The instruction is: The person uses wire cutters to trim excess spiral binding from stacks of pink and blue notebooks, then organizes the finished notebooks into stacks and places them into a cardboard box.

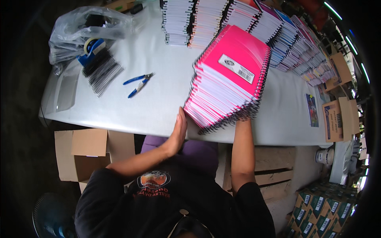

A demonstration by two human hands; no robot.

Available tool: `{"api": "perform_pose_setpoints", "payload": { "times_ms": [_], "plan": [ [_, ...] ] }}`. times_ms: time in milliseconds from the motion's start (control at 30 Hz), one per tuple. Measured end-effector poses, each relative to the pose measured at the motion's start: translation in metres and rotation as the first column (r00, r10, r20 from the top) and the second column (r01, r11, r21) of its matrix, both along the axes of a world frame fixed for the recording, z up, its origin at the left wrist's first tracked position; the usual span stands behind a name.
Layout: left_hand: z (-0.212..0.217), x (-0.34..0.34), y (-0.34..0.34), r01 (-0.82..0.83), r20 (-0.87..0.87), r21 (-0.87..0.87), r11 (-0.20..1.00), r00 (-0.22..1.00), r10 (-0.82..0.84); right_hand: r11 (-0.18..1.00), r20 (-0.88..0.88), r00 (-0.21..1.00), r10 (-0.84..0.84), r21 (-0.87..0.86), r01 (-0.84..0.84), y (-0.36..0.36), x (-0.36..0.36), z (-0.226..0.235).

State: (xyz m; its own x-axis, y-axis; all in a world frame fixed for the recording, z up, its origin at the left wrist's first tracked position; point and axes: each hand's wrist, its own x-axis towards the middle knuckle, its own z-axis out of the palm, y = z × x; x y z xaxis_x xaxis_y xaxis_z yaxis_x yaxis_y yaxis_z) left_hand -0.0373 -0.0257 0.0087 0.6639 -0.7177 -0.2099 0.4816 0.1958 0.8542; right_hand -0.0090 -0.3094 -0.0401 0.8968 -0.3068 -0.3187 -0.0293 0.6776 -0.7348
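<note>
A tall stack of spiral notebooks [234, 51] with pink covers and black coil bindings leans on the table's near edge. A white label sits on the top cover. My left hand [179, 131] is held flat with its fingers stretched out, its fingertips at the stack's lower left corner. My right hand [243, 116] is against the stack's near right side, by the coils, which hide most of its fingers. Left of the stack lie blue-handled cutting pliers [139, 84].
Several loose black coils [104, 75] lie by a blue tape dispenser [92, 51] and a clear plastic bag [67, 33]. More notebook stacks [178, 23] line the table's far side. Cardboard boxes [63, 152] stand below left, with another box [332, 121] at right.
</note>
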Motion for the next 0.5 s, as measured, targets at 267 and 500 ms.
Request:
{"api": "perform_pose_setpoints", "payload": {
  "times_ms": [267, 500],
  "plan": [
    [0.002, 0.109, -0.002, 0.29, -0.111, -0.048, 0.956, 0.949, -0.293, 0.924, 0.232, 0.917, -0.325, -0.131, 0.36, 0.119, -0.061, 0.04],
    [0.027, 0.143, -0.004, 0.064, 0.381, 0.413, 0.909, 0.894, -0.236, 0.786, 0.262, 0.8, -0.539, -0.184, 0.59, 0.146, -0.068, 0.036]
  ]
}}
